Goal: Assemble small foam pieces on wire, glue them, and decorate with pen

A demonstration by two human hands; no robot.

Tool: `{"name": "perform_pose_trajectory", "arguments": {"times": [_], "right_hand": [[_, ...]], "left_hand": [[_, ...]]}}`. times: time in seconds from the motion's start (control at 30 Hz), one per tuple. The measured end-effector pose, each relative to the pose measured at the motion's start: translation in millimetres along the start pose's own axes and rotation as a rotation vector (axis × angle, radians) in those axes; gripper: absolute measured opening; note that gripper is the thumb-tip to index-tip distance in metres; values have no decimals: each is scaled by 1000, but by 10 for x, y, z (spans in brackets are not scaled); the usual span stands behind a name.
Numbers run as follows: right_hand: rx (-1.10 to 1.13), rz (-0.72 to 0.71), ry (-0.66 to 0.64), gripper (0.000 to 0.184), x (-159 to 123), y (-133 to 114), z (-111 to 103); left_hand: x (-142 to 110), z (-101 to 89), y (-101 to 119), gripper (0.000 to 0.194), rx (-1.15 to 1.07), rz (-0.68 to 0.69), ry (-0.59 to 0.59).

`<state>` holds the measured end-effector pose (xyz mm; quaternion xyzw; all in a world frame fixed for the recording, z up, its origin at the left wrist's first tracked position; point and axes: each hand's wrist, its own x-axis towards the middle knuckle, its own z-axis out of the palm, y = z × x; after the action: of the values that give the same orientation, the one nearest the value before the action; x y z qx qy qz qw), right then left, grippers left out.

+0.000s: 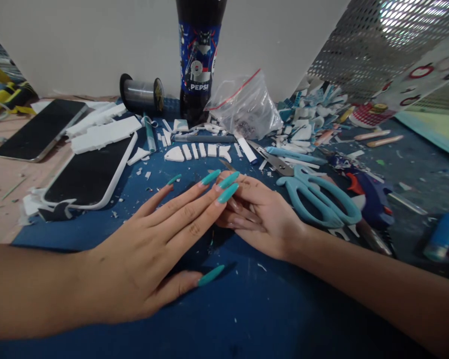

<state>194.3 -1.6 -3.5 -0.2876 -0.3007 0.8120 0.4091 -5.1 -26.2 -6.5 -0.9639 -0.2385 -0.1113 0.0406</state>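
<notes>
My left hand (160, 239) reaches in with its fingers stretched out and long turquoise nails, thumb apart. Its fingertips overlap the fingers of my right hand (264, 214), which is curled with the palm side partly turned up. A thin pointed blade (227, 165) sticks out just past the right thumb and fingers; the rest of it is hidden. Right behind the hands, white cut pieces form a fish skeleton, with a head (174, 153), rib strips (202, 150) and a tail (225, 151). All lie on the blue work surface (224, 309).
Blue-handled scissors (322, 199) and a blue glue gun (370, 192) lie right. Behind stand a Pepsi bottle (200, 60), a zip bag (247, 107) and a spool (142, 94). Two phones (41, 129) lie left; scraps (310, 117) are heaped at back right, a blue lighter (443, 237) far right.
</notes>
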Motion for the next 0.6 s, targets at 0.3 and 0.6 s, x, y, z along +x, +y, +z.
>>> {"name": "perform_pose_trajectory", "arguments": {"times": [0.3, 0.6], "right_hand": [[35, 2, -35, 36, 0, -14, 1], [-12, -2, -44, 36, -8, -10, -14]], "left_hand": [[2, 7, -5, 78, -7, 7, -6], [8, -2, 10, 77, -72, -10, -2]]}}
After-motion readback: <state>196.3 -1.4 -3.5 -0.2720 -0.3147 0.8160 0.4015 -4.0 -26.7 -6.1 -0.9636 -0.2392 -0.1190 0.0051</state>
